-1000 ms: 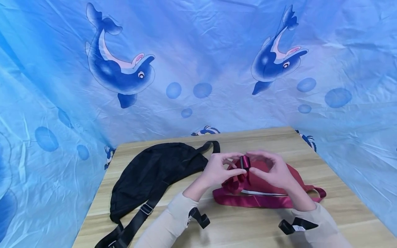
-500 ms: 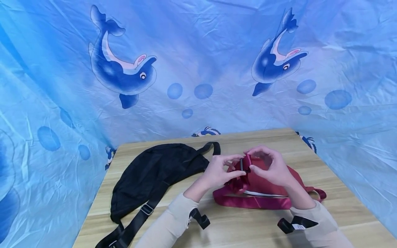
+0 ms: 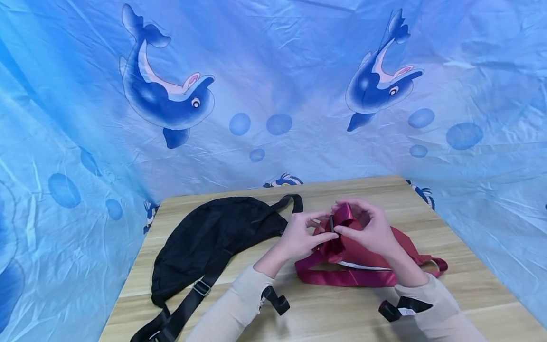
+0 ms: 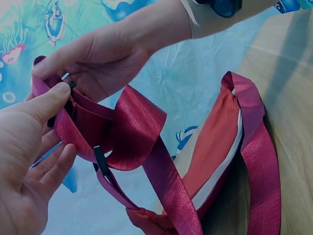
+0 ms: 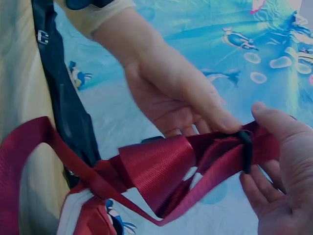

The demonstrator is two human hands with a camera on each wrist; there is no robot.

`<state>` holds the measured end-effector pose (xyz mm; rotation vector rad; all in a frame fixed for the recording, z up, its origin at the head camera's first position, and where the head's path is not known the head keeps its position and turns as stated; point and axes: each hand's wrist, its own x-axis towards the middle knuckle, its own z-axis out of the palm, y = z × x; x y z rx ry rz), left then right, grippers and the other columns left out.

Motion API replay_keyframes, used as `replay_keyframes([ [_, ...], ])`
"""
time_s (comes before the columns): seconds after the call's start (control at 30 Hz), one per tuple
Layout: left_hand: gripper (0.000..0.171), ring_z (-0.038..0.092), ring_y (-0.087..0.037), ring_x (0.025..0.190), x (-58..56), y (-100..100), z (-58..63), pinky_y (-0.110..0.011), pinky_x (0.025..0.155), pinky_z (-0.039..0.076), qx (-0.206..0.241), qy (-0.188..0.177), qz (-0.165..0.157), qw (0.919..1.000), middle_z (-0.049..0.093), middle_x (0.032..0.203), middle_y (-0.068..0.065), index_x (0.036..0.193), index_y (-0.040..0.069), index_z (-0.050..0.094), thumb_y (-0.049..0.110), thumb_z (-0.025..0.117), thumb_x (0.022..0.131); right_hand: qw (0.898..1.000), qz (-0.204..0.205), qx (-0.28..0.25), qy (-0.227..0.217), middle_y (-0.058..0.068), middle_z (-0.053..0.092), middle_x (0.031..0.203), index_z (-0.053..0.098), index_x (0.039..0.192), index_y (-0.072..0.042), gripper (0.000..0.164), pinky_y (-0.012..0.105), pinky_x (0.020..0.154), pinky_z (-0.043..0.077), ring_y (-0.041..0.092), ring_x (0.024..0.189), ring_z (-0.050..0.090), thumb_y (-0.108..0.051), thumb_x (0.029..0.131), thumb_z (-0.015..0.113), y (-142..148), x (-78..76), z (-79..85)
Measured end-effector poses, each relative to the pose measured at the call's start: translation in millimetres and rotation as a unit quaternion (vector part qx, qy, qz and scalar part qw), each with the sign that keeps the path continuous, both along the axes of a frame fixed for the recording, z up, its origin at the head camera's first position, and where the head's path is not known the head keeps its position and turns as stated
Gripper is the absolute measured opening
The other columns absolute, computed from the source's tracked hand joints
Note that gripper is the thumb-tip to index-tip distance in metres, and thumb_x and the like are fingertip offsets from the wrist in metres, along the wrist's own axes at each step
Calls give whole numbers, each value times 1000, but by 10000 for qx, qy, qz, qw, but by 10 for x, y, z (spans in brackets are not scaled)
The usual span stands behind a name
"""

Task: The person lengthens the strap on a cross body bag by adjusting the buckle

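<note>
A red waist bag (image 3: 372, 249) lies on the table, its strap raised between both hands. My left hand (image 3: 299, 236) pinches a black strap slider (image 5: 246, 149) between thumb and fingers, with the strap running through it. From the other side, my right hand (image 3: 372, 232) grips the red strap (image 3: 343, 214) close to that slider, where a loop of webbing stands up. The left wrist view shows a second black slider (image 4: 100, 160) lower on the strap, touched by neither hand. Part of the held slider is hidden by fingertips and webbing.
To the left lies a black waist bag (image 3: 205, 242), its strap with a metal slider (image 3: 201, 288) trailing toward the table's front edge. Blue cloth (image 3: 256, 85) printed with dolphins hangs behind the wooden table (image 3: 337, 313) and along its sides.
The red strap loop at the slider has grown and turned up to the right. My right hand has shifted slightly left, its thumb now nearer the slider; my left hand stays nearly still.
</note>
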<state>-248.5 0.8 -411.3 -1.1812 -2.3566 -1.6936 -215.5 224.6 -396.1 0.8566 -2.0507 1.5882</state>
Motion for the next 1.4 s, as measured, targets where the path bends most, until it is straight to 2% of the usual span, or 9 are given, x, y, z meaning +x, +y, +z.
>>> replay_keyframes([
  [0.07, 45, 73, -5, 86, -7, 8, -6, -36, 83, 65, 36, -27, -24, 10000, 81, 118, -5, 136, 13, 73, 21, 85, 93, 9999, -101, 44, -108, -12, 77, 122, 65, 129, 13, 52, 17, 92, 60, 3, 111, 74, 21, 80, 80, -3, 9, -8],
  [0.27, 43, 77, -17, 89, -48, 37, -38, -35, 89, 65, 101, -40, -127, 9999, 81, 115, -8, 133, 12, 75, 20, 86, 92, 9979, -219, -597, -69, -10, 80, 119, 61, 131, 18, 48, 18, 78, 63, 5, 103, 77, 19, 85, 76, -12, 38, 16],
  [0.5, 45, 77, -16, 92, -73, 52, -30, -31, 90, 64, 213, 47, -201, 9996, 81, 119, -10, 135, 9, 73, 18, 85, 93, 9984, -241, -439, -275, -11, 79, 121, 62, 137, 9, 52, 22, 79, 65, 8, 104, 77, 16, 88, 77, -21, 35, 4],
  [0.63, 45, 77, -25, 96, -85, 46, -17, -30, 91, 64, 251, -62, -170, 9995, 81, 119, -10, 136, 11, 73, 18, 85, 93, 9935, -190, -1082, -311, -7, 79, 122, 59, 143, 7, 58, 20, 82, 63, 8, 104, 77, 20, 88, 72, -1, 16, -35],
  [0.73, 44, 77, -29, 99, -92, 43, -4, -34, 91, 64, 424, -239, -63, 9988, 81, 119, -11, 134, 11, 74, 18, 85, 93, 9893, 142, -1326, -592, -5, 78, 123, 58, 145, -1, 64, 20, 88, 63, 7, 107, 76, 23, 87, 69, 67, 1, -156],
  [0.87, 42, 78, -24, 99, -108, 41, 12, -33, 90, 64, 683, -359, -25, 9970, 80, 120, -13, 132, 8, 75, 15, 85, 92, 9919, 346, -657, -1031, -10, 78, 118, 67, 129, -3, 46, 20, 94, 61, 4, 108, 75, 19, 88, 72, 148, -2, -371],
  [1.0, 41, 77, -19, 99, -118, 39, 15, -28, 90, 64, 712, -394, -133, 9966, 80, 120, -15, 131, 5, 74, 11, 84, 92, 9935, 11, 115, -1130, -11, 77, 111, 70, 116, 7, 26, 19, 91, 62, 2, 104, 75, 10, 91, 76, 170, 1, -455],
  [1.2, 42, 77, -21, 103, -109, 29, 41, -35, 91, 65, 942, -533, -23, 9941, 79, 119, -18, 132, 4, 74, 9, 84, 91, 9897, -334, 1148, -783, 1, 77, 116, 73, 125, -4, 39, 16, 95, 57, 1, 106, 72, 7, 88, 80, 301, -8, -520],
  [1.4, 43, 77, -23, 102, -117, 21, 53, -39, 93, 65, 803, -482, -218, 9954, 79, 121, -17, 134, 5, 73, 10, 84, 92, 9921, 154, 1082, -611, 6, 75, 126, 69, 133, -2, 45, 22, 102, 58, 6, 114, 72, 5, 90, 80, 302, -35, -530],
])
